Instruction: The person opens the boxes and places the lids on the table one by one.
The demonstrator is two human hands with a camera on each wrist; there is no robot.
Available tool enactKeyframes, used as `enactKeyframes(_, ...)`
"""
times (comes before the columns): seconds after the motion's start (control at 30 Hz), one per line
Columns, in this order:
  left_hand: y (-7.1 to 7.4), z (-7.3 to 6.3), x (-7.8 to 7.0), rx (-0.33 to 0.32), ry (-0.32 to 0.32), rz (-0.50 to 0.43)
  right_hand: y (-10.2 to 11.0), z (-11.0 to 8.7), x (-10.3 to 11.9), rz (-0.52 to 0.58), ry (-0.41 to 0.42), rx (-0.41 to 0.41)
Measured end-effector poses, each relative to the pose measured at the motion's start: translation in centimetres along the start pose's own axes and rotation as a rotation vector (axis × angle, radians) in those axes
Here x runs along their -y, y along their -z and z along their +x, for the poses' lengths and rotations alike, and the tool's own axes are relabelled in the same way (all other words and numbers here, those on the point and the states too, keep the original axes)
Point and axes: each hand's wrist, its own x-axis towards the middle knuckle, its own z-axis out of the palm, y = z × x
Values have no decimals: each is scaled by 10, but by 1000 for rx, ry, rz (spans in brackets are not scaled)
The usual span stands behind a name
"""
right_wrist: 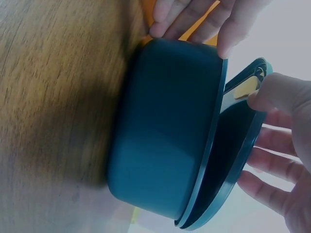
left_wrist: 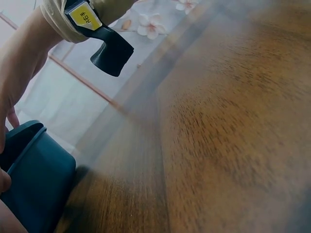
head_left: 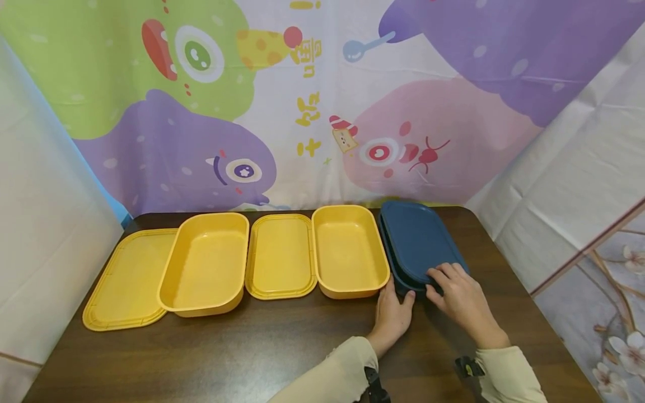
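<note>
A dark blue lid (head_left: 420, 238) lies tilted over a matching rectangular blue box (right_wrist: 165, 131) at the table's right side. In the right wrist view, the lid's near edge is raised off the rim, leaving a gap into the box. My right hand (head_left: 463, 299) pinches that raised edge, thumb on one side and fingers on the other. My left hand (head_left: 394, 313) grips the box's near left corner, its thumb at the rim and its fingers along the outer wall. The box interior is mostly hidden under the lid.
Left of the blue box, an open yellow box (head_left: 350, 252), a small yellow lid (head_left: 282, 257), a larger open yellow box (head_left: 206, 268) and a larger yellow lid (head_left: 133, 280) stand in a row. The brown wooden table (head_left: 242, 358) ends at a cartoon-printed curtain (head_left: 302, 184).
</note>
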Motion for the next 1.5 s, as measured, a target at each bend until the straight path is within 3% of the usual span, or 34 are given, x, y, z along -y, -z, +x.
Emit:
enactKeyframes(0.7, 1, 1, 0, -3, -7, -29, 3, 2, -3, -24, -2, -60)
enactKeyframes(1.5, 1, 0, -2, 18, 29, -50, 21, 6, -4, 14, -107, -117)
